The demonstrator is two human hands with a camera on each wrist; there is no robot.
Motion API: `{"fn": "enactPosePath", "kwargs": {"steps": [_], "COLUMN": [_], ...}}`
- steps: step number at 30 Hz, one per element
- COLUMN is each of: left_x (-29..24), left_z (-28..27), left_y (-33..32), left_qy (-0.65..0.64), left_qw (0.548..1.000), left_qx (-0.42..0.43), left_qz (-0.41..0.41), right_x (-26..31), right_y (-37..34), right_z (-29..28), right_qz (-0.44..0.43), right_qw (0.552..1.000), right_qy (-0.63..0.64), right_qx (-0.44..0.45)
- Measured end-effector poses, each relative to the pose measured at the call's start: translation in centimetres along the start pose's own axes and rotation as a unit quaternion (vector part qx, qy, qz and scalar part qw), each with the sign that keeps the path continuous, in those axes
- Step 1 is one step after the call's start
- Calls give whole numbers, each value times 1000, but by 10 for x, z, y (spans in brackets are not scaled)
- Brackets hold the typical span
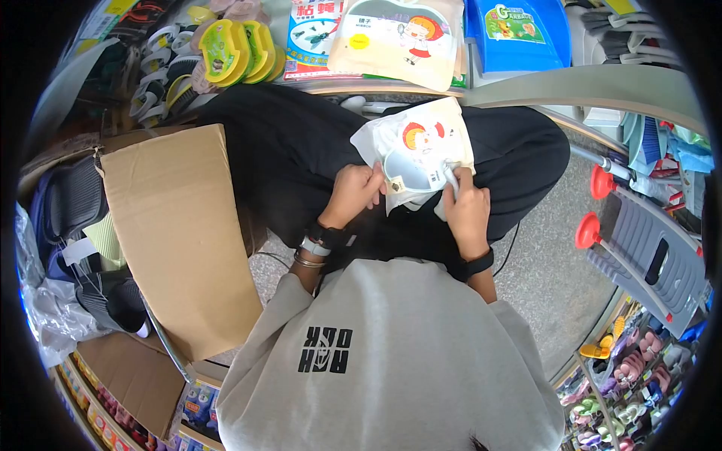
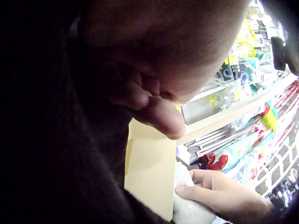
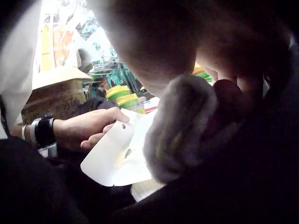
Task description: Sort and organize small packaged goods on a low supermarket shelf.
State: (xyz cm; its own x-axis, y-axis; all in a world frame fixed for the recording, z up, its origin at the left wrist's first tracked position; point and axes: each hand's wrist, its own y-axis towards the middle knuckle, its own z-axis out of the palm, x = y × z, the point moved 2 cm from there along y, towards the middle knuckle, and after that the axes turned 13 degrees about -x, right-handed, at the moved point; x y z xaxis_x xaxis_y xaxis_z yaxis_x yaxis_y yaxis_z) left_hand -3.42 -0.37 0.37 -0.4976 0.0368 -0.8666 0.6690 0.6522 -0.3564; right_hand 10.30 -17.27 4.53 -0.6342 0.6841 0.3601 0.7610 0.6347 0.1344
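Observation:
A mirror in a cream printed package point(image 1: 421, 139), with a red-haired cartoon figure on it, lies tilted over the person's lap in the head view. My left hand point(image 1: 353, 194) pinches its near left edge, thumb on top. From the right, my right hand point(image 1: 468, 214) holds a bunched whitish cloth point(image 1: 451, 179) against the lower right part of the package. The cloth point(image 3: 180, 126) looks grey and fuzzy in the right wrist view, close by the pale package point(image 3: 114, 156). In the left wrist view the right hand point(image 2: 229, 196) grips the cloth beside the package's edge.
On the shelf ahead lie a similar packaged mirror point(image 1: 398, 41), a blue dustpan point(image 1: 519, 37) and yellow-green containers point(image 1: 229, 52). An open cardboard box point(image 1: 180, 240) stands at the left. Plungers point(image 1: 589, 229) and a grey folding stool point(image 1: 650, 252) are at the right.

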Motion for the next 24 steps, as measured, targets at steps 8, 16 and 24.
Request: {"fn": "enactPosePath", "kwargs": {"steps": [8, 16, 24], "left_x": [2, 2, 2], "left_z": [1, 1, 1], "left_y": [0, 0, 0], "left_qy": [-1, 2, 3], "left_qw": [1000, 1000, 1000], "left_qx": [1, 4, 1], "left_qz": [-3, -2, 6], "right_x": [-8, -4, -1], "right_y": [22, 6, 19], "right_z": [3, 8, 9], "right_qz": [12, 24, 2], "right_qw": [1000, 1000, 999], "right_qy": [-3, 12, 41], "right_qx": [-27, 8, -16]}}
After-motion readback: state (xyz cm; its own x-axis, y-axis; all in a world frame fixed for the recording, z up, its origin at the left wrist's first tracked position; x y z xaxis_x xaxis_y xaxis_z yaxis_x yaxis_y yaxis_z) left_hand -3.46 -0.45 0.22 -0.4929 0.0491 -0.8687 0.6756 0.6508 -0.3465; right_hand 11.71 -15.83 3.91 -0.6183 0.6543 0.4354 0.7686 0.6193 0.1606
